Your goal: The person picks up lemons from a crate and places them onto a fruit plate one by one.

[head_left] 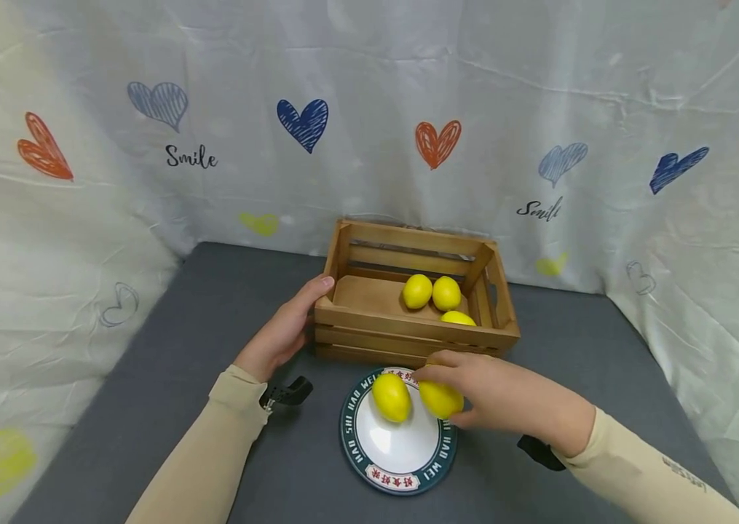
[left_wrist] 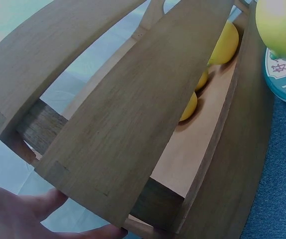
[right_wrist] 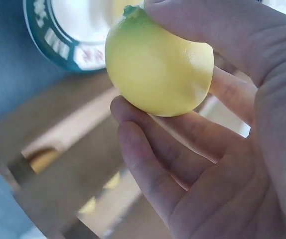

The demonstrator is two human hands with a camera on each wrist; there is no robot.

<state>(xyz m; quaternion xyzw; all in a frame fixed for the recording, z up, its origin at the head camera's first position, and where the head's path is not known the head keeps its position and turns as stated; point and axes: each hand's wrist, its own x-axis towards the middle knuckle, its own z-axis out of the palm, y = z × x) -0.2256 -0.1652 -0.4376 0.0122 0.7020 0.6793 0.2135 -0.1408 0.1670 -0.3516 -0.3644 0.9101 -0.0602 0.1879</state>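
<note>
My right hand (head_left: pixel 483 389) grips a yellow lemon (head_left: pixel 440 399) over the right part of a round plate. In the right wrist view the thumb lies across this lemon (right_wrist: pixel 158 67), near its green tip, with the fingers curled on its other side. A second lemon (head_left: pixel 391 397) lies on the plate (head_left: pixel 402 445), which has a white middle and a dark green lettered rim. Behind the plate stands a slatted wooden crate (head_left: pixel 408 324) with several lemons inside. My left hand (head_left: pixel 284 327) holds the crate's left end, its thumb up at the top edge.
Inside the crate, two lemons (head_left: pixel 431 292) sit side by side, and another lemon (head_left: pixel 457 318) is partly hidden by the front slat. The dark grey tabletop (head_left: pixel 244 291) ends at a white curtain (head_left: pixel 369 87) printed with hearts, behind and on both sides.
</note>
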